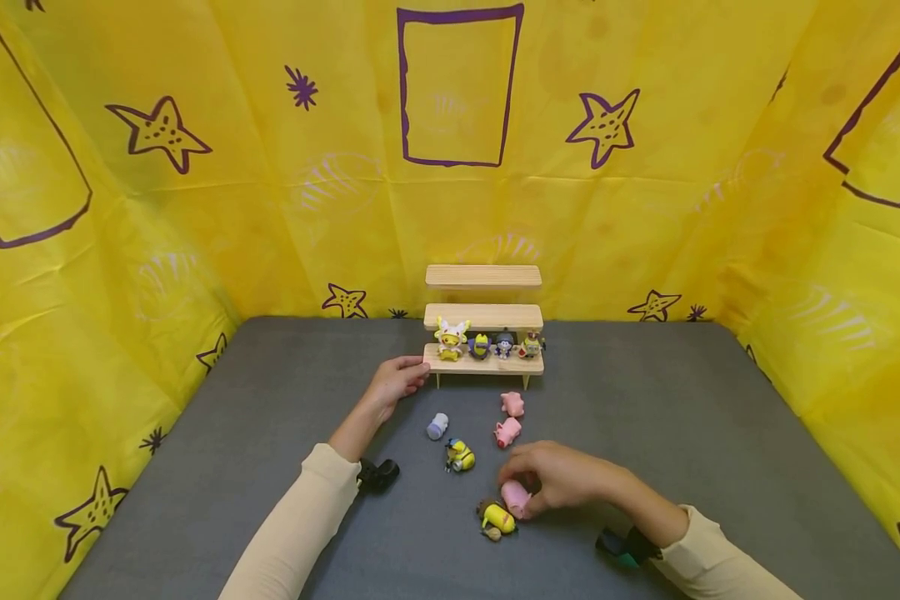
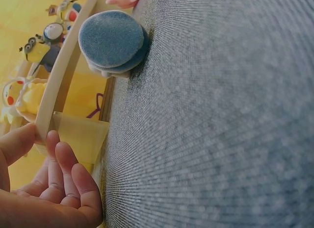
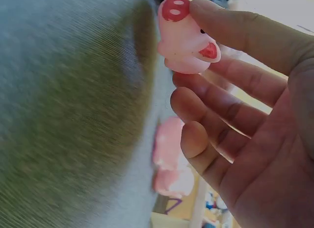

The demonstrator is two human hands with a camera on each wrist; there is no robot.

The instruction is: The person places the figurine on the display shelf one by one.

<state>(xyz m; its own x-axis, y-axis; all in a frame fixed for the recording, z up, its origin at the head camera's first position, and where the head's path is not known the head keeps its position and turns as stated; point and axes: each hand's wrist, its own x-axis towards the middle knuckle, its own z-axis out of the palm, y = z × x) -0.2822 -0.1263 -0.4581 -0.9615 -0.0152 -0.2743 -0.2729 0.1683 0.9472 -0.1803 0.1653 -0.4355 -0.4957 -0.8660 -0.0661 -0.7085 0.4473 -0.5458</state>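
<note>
My left hand (image 1: 395, 383) grips the left end of the lowest step of a wooden three-step display stand (image 1: 483, 316). In the left wrist view the thumb lies on the step's edge, with the fingers by its underside. My right hand (image 1: 562, 475) pinches a pink pig figurine (image 1: 516, 498) between thumb and fingers. The right wrist view shows the pig's red snout (image 3: 175, 10) by the thumb tip. Right beside the pig, a yellow minion figurine (image 1: 499, 520) lies on the grey cloth.
Several small figurines, including a yellow one with white horns (image 1: 450, 340), stand along the lowest step. On the grey cloth (image 1: 307, 358) lie two more pink pigs (image 1: 512, 404), a grey-white figurine (image 1: 438, 426) and a blue-capped minion (image 1: 461, 456). Yellow patterned fabric (image 1: 450, 217) surrounds the surface.
</note>
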